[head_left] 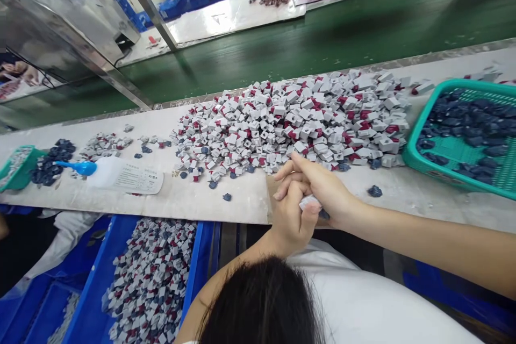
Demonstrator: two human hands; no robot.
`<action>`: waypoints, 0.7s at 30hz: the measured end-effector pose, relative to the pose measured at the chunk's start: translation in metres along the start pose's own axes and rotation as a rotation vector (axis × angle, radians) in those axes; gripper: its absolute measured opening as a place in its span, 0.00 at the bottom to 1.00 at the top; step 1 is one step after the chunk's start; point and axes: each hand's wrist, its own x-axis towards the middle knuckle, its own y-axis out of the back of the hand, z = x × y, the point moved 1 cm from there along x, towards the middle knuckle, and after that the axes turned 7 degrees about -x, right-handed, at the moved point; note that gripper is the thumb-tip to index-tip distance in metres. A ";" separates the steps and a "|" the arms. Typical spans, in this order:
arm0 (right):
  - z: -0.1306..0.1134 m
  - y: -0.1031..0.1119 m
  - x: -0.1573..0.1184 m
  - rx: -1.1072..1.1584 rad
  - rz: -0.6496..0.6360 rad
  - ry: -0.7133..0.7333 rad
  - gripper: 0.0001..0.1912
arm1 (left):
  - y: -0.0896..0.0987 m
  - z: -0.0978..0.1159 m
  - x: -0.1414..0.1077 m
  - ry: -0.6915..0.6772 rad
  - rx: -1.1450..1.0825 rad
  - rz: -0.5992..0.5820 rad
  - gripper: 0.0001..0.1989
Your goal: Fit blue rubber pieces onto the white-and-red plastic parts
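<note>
My left hand [291, 221] is closed, its thumb pressed on a small white plastic piece [308, 202]. Over it lies my right hand [322, 185], fingers curled inward against the left fingers, with the white piece between the two hands. A dark blue bit [323, 215] shows just under the right palm; whether it is joined to the white piece I cannot tell. Both hands are above a brown board [274, 201] at the table's near edge. Right behind them spreads a large heap of white and dark red plastic pieces [290, 123].
To the right stands a green basket [419, 118] of dark blue pieces. A white squeeze bottle [129, 174] with a blue nozzle lies left. A blue bin [195, 274] of mixed pieces sits below the table edge. Behind the heap runs a green conveyor belt [242, 54].
</note>
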 end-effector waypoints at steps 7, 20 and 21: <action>0.016 -0.002 0.003 0.216 0.121 0.117 0.30 | -0.006 -0.009 0.000 -0.085 0.124 0.056 0.18; -0.005 0.022 0.019 0.218 0.022 -0.129 0.29 | 0.006 -0.016 0.005 0.725 -0.730 -0.158 0.20; -0.004 0.021 0.018 0.206 0.041 -0.128 0.28 | 0.005 -0.014 0.006 0.742 -0.737 -0.128 0.20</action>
